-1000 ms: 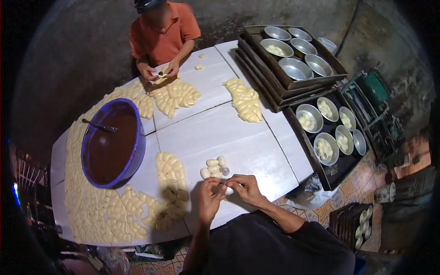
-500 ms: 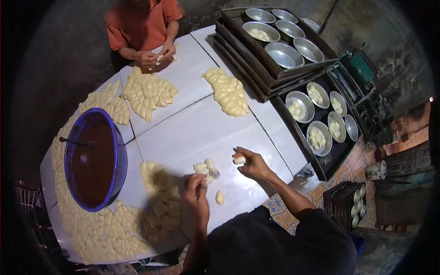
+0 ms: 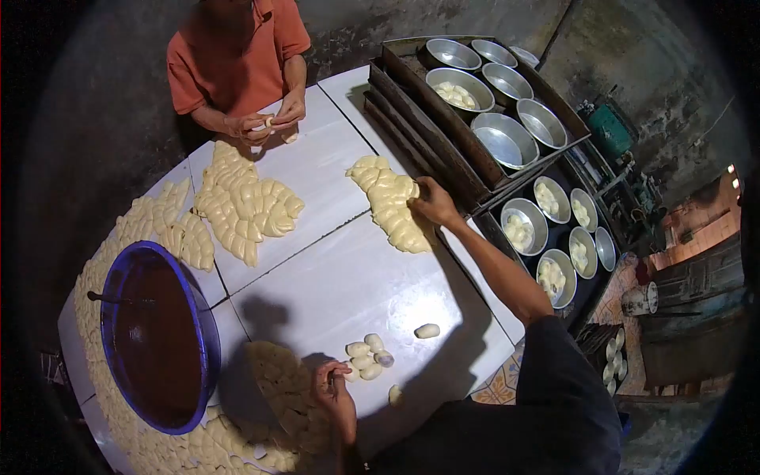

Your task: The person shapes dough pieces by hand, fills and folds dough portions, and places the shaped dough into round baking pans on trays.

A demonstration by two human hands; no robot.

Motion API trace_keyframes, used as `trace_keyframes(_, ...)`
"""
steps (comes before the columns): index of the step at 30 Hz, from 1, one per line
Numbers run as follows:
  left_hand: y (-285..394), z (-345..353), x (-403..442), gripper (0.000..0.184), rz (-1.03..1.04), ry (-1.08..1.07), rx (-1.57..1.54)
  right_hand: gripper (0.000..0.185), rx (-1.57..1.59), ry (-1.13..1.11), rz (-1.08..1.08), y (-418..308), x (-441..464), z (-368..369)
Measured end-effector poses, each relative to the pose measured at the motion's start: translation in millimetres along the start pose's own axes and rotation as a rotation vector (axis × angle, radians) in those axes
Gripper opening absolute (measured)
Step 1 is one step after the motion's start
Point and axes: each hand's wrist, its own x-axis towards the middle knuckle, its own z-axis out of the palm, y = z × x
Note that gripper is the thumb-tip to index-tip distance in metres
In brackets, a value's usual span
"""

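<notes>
My right hand (image 3: 435,204) reaches to the right edge of a slab of scored dough (image 3: 392,207), its fingers bent against it; whether a piece is between them is hidden. My left hand (image 3: 336,391) is low on the table, fingers curled beside a small cluster of filled dough balls (image 3: 366,358); its fingertips touch the leftmost ball. One oblong dough ball (image 3: 427,331) lies apart to the right of the cluster, and a small dough piece (image 3: 395,395) lies nearer my body.
A blue basin (image 3: 207,348) of brown filling stands at the left, among spread dough (image 3: 95,317). Across the table, a co-worker (image 3: 237,71) handles dough beside another slab (image 3: 245,202). Stacked trays (image 3: 443,119) with round tins (image 3: 505,141) stand at the right.
My right hand has set down the oblong dough ball and moved forward to the dough slab. My left hand stays near the cluster. The view has shifted.
</notes>
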Motion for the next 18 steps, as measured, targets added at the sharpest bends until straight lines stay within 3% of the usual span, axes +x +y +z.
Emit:
trace_keyframes(2,-3,7,0,0.007,0.0,-0.01,0.019,0.035,-0.109,-0.087,0.079,-7,5,9)
trace_keyframes(3,-3,8,0,0.008,0.001,-0.022,0.038,0.03,-0.154,0.001,-0.063,-8,0,12)
trace_keyframes(8,12,32,0,0.009,-0.096,-0.057,0.063,0.03,-0.12,0.25,-0.133,-20,-51,-9)
trace_keyframes(10,2,46,3,0.007,-0.004,-0.086,0.097,0.029,-0.081,0.362,-0.128,-1,-54,-2)
trace_keyframes(11,-6,52,6,0.009,0.012,-0.192,0.124,0.032,-0.024,0.214,-0.037,-13,-54,-11)
trace_keyframes(12,3,60,9,0.012,0.021,-0.299,0.155,0.032,-0.016,0.223,-0.029,-13,-56,-14)
trace_keyframes(14,18,71,14,0.015,0.071,-0.429,0.169,0.041,-0.095,0.157,-0.135,-21,-55,-17)
trace_keyframes(18,28,59,14,0.014,0.076,-0.38,0.201,0.039,0.077,0.143,-0.054,-13,-68,-28)
